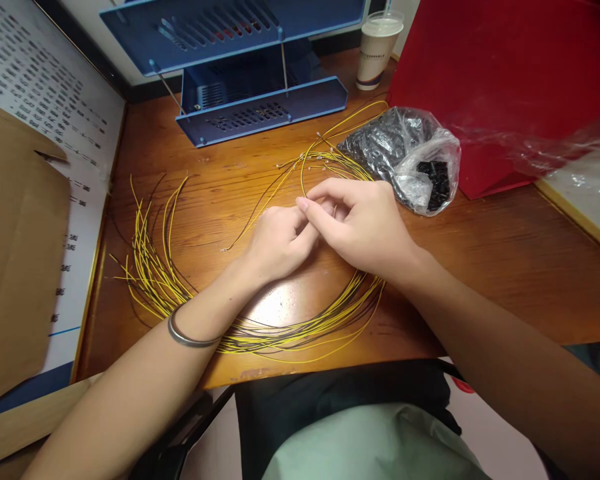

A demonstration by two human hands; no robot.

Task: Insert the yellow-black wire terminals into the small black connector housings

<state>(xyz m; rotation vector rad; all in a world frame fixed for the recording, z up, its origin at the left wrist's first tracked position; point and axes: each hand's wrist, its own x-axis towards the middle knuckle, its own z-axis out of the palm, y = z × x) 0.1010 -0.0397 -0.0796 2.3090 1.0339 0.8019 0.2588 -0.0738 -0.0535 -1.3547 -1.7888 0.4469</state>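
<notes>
My left hand [283, 240] and my right hand [363, 220] meet above the table, fingers closed and touching. A yellow wire [303, 175] runs down to the pinched thumb and forefinger of my right hand. The left fingers are curled under and mostly hidden, so what they grip cannot be made out. Beneath my hands and forearms, a bundle of yellow and black wires [300, 335] curves in a wide loop. Its loose ends fan out at the left. Small metal terminals tip the wire ends behind my hands. One terminal [225, 250] lies left of my left hand.
Beyond my right hand sits a clear plastic bag [375, 143] of small black parts. A blue slotted rack [265, 110] and a lidded paper cup [379, 53] stand at the back. A red bag [500, 87] is at right, cardboard [20, 253] at left.
</notes>
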